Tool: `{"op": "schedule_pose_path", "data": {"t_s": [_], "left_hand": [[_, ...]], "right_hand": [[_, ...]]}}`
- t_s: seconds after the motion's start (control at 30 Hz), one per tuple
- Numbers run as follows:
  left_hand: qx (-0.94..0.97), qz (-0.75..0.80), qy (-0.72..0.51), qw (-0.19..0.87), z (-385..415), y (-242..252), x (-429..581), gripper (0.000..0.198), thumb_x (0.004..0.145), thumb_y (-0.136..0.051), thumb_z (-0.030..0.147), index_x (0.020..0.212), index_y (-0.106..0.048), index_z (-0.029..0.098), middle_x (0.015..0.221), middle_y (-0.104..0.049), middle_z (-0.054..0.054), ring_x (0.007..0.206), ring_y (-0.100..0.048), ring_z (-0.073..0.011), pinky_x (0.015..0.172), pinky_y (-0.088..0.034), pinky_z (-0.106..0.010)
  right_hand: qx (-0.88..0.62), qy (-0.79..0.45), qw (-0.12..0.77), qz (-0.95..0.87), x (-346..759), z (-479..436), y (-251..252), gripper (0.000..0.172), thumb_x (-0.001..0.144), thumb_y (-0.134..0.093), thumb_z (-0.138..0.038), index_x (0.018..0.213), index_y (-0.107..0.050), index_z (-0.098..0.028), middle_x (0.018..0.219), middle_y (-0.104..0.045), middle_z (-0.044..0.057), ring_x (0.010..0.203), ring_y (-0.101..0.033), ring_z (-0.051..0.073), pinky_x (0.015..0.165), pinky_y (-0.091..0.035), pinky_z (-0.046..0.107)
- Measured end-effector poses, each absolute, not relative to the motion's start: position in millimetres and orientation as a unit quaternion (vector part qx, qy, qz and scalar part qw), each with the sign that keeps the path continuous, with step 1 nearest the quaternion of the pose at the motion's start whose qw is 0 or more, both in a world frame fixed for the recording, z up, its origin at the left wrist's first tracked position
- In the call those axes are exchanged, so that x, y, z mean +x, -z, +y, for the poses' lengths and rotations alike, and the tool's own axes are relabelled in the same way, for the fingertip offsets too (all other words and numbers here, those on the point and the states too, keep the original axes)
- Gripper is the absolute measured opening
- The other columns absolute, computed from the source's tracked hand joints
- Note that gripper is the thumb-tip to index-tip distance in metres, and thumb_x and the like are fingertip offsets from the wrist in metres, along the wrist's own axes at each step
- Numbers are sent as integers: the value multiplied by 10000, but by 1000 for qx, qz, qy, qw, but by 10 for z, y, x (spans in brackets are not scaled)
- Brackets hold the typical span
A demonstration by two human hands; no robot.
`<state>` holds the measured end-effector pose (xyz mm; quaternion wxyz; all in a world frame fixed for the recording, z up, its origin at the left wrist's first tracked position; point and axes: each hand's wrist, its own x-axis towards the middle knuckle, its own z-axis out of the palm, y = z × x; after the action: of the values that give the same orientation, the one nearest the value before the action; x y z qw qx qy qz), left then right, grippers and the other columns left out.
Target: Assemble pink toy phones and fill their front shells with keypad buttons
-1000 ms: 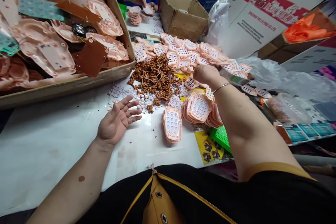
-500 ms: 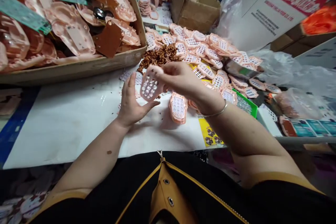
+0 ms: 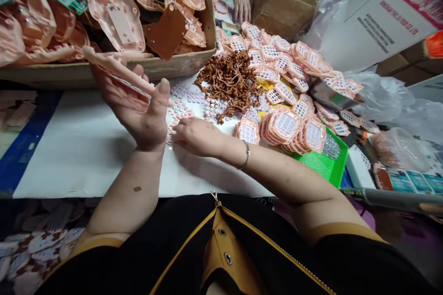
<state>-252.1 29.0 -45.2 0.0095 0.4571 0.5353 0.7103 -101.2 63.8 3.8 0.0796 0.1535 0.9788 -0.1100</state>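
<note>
In my left hand [image 3: 138, 115], at the left above the table, is a pink plastic shell [image 3: 119, 71], tilted nearly edge-on. My thumb and fingers are round its lower end. My right hand [image 3: 199, 136] is down at small loose button pieces [image 3: 182, 109] on the white table surface. Its fingers are curled together, and whatever lies between the fingertips is hidden. Just beyond the buttons is a heap of brown plastic pieces [image 3: 230, 78]. To the right of my right hand, a pink shell with a keypad [image 3: 248, 131] lies beside stacked similar shells [image 3: 282, 124].
A cardboard box of pink shells and circuit boards has its rim [image 3: 183, 61] at the upper left. Many pink shells [image 3: 273, 53] spread behind the stacks. A green tray [image 3: 341, 166] holds small metal parts. Another person's hand [image 3: 241, 2] rests at the back near an open carton [image 3: 280, 4].
My left hand has moved left and up with the shell. My right hand has let go of it and dropped to the buttons. The other person's hand has come nearer.
</note>
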Motion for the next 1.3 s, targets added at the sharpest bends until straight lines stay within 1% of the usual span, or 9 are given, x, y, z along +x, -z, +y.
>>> {"op": "schedule_pose_path", "data": {"t_s": [0.07,0.17,0.27,0.4,0.53,0.6,0.83,1.13,1.3], "left_hand": [[439,518,-734,-2,243,381,-2382,793,863,-530,757,1526,-144,558,1642,-197,183,1526,-216,-378,1173,-305,-633],[395,475,-786,27,192,257,-2193,795,774,-792,574,1435,-398,371,1550,-420,28,1480,-364,-331,1168,-388,-551],[326,409,-826,212,176,169,-2129,722,710,-847,541,1296,-519,277,1415,-567,-42,1385,-513,-302,1198,-380,-483],[286,349,-764,461,177,160,-2140,644,706,-740,701,1146,-651,240,1237,-700,-60,1281,-608,-355,1098,-483,-518],[301,291,-748,515,165,222,-2071,577,734,-794,563,1212,-657,271,1311,-682,-17,1347,-555,-343,1016,-550,-453],[312,258,-737,541,154,241,-2027,548,754,-805,497,1236,-646,290,1337,-672,-5,1358,-548,-323,1032,-545,-442],[333,255,-679,602,124,226,-1982,677,678,-834,551,1244,-653,225,1339,-669,-103,1294,-588,-403,1013,-547,-528],[305,264,-681,611,138,257,-1925,838,625,-783,715,1303,-602,257,1273,-694,-120,1356,-522,-433,1016,-533,-588],[311,279,-693,587,130,242,-1903,799,665,-764,703,1295,-602,239,1272,-699,-128,1374,-499,-431,1044,-510,-589]], "right_hand": [[126,46,109,985,-1060,508,97,307,971,-379,-86,1066,-670,-69,1044,-697,203,957,-667,263,758,-497,358],[129,24,134,982,-1029,508,176,341,929,-354,-16,1035,-673,-72,991,-703,202,905,-675,249,700,-508,336],[185,45,98,977,-857,671,119,331,933,-368,-38,1017,-683,-97,955,-720,170,851,-672,231,703,-506,328],[288,101,-97,947,-534,863,-37,322,965,-409,-111,1132,-681,-156,1039,-751,117,906,-692,214,787,-528,332],[275,118,-332,895,-324,812,-156,211,988,-498,-199,1070,-692,-192,982,-767,73,888,-706,173,802,-560,306],[214,75,-384,895,-287,723,-173,211,993,-492,-174,1043,-696,-188,920,-768,71,843,-710,161,765,-572,293],[47,-60,-341,937,-269,634,-75,265,987,-489,-123,1110,-702,-218,1057,-786,59,948,-739,169,897,-622,351],[24,18,-298,954,-117,597,-13,398,977,-564,-356,1343,-618,-212,1272,-732,90,1278,-637,196,1121,-516,410],[105,68,-317,940,-15,796,-135,474,1000,-477,-477,1319,-612,-153,1266,-721,140,1250,-639,225,1035,-533,406]]}}
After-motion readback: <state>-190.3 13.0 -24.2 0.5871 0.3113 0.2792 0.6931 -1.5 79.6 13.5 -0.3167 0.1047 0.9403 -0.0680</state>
